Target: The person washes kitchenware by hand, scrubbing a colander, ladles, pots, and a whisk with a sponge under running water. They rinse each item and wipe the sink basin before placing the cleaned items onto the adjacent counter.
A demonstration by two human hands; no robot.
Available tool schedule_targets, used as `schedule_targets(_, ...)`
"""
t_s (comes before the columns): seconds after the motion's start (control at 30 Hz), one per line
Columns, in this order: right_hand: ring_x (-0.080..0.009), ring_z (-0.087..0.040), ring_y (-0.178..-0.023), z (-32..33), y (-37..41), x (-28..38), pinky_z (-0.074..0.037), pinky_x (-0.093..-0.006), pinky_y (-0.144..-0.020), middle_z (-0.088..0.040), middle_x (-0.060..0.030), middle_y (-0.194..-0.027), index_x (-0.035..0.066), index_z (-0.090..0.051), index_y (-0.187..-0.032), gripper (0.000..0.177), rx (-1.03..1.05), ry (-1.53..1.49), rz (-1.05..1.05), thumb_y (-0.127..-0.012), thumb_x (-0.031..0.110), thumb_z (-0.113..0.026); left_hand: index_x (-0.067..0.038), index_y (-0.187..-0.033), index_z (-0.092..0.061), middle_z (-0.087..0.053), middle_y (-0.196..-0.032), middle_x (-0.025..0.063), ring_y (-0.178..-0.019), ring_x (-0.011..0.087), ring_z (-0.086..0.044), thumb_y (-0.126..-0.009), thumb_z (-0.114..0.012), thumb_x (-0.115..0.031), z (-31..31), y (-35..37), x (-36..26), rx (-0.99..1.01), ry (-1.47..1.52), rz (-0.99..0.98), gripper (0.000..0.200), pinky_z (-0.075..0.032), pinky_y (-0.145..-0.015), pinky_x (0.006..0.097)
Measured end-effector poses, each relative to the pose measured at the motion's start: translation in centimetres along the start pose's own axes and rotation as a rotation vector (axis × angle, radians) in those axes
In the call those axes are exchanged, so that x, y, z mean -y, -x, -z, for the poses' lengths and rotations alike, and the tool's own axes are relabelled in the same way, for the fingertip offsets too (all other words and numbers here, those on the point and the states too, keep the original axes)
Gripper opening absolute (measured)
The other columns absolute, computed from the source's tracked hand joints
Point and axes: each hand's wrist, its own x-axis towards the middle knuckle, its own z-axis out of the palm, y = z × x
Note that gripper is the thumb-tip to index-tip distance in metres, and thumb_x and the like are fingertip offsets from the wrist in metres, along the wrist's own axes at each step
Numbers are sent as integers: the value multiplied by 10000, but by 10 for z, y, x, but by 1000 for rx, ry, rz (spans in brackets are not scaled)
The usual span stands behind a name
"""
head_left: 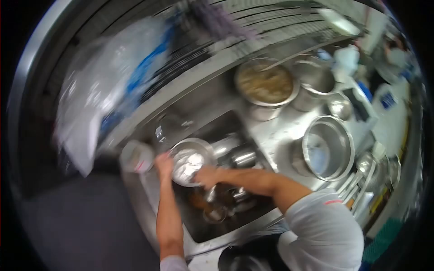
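Closely, left hand fingers gripping steel bowl rim, right hand clasping opposite edge, crowded sink below

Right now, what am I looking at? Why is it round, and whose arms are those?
One camera sits on a person's head and looks down, so the picture comes out round and bent. The bare arms are that person's own. Over a sink, the left hand grips a metal bowl by its rim; the right hand lies on its edge, too blurred to say more. Beside the sink stand a pot of brownish food and a big steel pot.
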Motion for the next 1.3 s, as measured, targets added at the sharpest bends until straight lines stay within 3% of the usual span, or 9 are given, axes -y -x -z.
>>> schedule_targets(0.07, -375, -673, -977, 7, -10, 6, -551, -473, -819, -678, -176, -1107, 88, -650, -1160, 455, -183, 65, -118, -714, 153, -707, 30, -783, -639, -584, -647, 155, -631, 230, -533, -724, -648, -92, -11, -24, -9, 14, 4, -69, 136, -439, -623, 395)
schedule_targets(0.13, -400, -668, -942, 15, -16, 18, -546, -479, -805, -682, -184, -1066, 72, -671, -1095, 369, -347, -50, -269, -732, 134, -692, 21, -856, -629, -542, -650, 150, -642, 400, -543, -739, -639, -65, -26, 2, -32, -482, -95, -358, 146, -471, -683, 410)
schedule_targets(0.3, -471, -571, -1078, -19, -35, 41, -460, -508, -926, -586, -283, -1171, 8, -515, -1227, 496, -764, -502, -179, -779, 153, -671, 39, -701, -472, -452, -604, 141, -595, 247, -423, -655, -509, 65, -28, 24, 7, -334, 114, -18, 64, -445, -633, 361)
schedule_targets(0.43, -357, -520, -1236, 12, 38, -4, -426, -438, -1027, -563, -220, -1295, 57, -461, -1353, 738, 10, 456, 162, -730, 343, -736, 33, -660, -323, -372, -577, 107, -628, 194, -278, -649, -477, 75, 9, 17, -16, 76, -194, -49, 160, -397, -582, 361)
schedule_targets(0.63, -284, -537, -1178, 3, -43, -5, -450, -345, -965, -608, -211, -1215, 14, -455, -1376, 779, 489, -775, -387, -683, 237, -730, 39, -838, -657, -573, -684, 228, -642, 304, -608, -680, -510, 45, -48, 30, -35, -270, -54, -107, 216, -492, -681, 381)
schedule_targets(0.77, -271, -568, -1113, -25, -21, 1, -486, -358, -913, -615, -173, -1166, -9, -541, -1267, 628, 127, -743, -202, -670, 114, -694, 51, -690, -530, -542, -631, 206, -649, 404, -587, -689, -513, 41, -33, 20, -12, -113, -101, -137, 20, -494, -678, 390)
schedule_targets(0.87, -318, -590, -1132, -27, 4, -13, -508, -423, -921, -620, -142, -1164, 78, -585, -1220, 549, 12, 168, 157, -687, 110, -710, 27, -693, -509, -602, -747, 164, -684, 288, -580, -728, -587, -11, -7, -16, -12, 317, 53, -110, 94, -478, -669, 355)
schedule_targets(1.03, -349, -640, -1049, 0, -9, -7, -525, -468, -890, -637, -144, -1132, 104, -618, -1147, 448, -255, 105, -111, -708, 56, -689, -19, -891, -515, -596, -800, 126, -754, 269, -566, -721, -722, -111, -3, 7, -23, 12, 21, 202, 283, -480, -764, 372)
schedule_targets(1.3, -469, -603, -969, -24, -40, 23, -488, -516, -839, -631, -254, -994, 19, -547, -1123, 400, -538, -387, -302, -744, 52, -672, -25, -658, -385, -521, -684, 11, -653, 112, -467, -692, -496, 89, -47, 63, 31, -336, 441, 350, 163, -423, -592, 292)
